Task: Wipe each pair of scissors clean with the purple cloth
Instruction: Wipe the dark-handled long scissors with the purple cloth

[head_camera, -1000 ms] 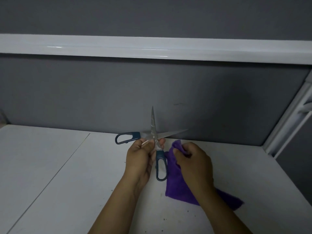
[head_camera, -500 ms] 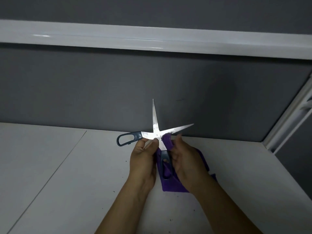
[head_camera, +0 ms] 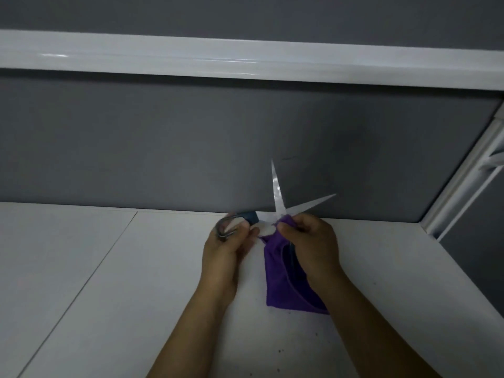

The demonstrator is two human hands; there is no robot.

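Right, grey wall at back, white tabletop below it. Cloth hangs from R hand near the tabletop's rear edge, R of centre; can't tell if its low end touches. R fingers curl & pinch cloth onto scissors by the pivot. L hand grips a dark handle loop, fingers curled round it. Scissors held up by the rear edge, blades spread wide: one pointing up, other up-right.
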